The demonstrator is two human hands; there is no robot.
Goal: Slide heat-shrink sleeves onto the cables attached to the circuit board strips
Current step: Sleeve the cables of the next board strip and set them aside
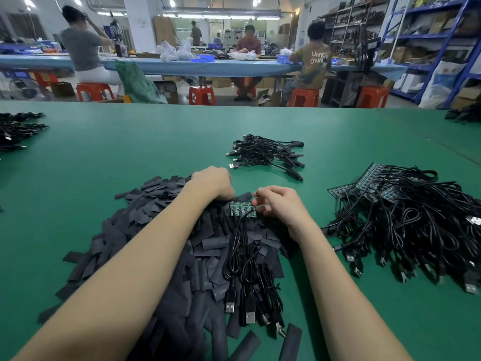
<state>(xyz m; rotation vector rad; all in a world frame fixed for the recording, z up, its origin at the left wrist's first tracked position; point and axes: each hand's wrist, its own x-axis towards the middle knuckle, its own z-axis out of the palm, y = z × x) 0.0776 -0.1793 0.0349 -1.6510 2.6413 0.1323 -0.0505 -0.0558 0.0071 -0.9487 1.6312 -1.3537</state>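
Flat matte sleeves (166, 256) — left hand (212, 182) digs in, right hand (279, 204) pinches green PCB strip (242, 209).

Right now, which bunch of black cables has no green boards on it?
The small cable bundle farthest back on the green table. It shows only plugs, while the big pile at right has green strips.

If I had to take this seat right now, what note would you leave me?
Left hand: curled down into the heap of black heat-shrink sleeves; whether it holds one is hidden.
Right hand: pinches the end of a circuit board strip lying on the heap, its USB cables trailing toward you.
Done, by the look of it: the small bundle of sleeved cables further back.
Left: this strip shows no sleeves, and the big pile of strips with cables on the right waits.
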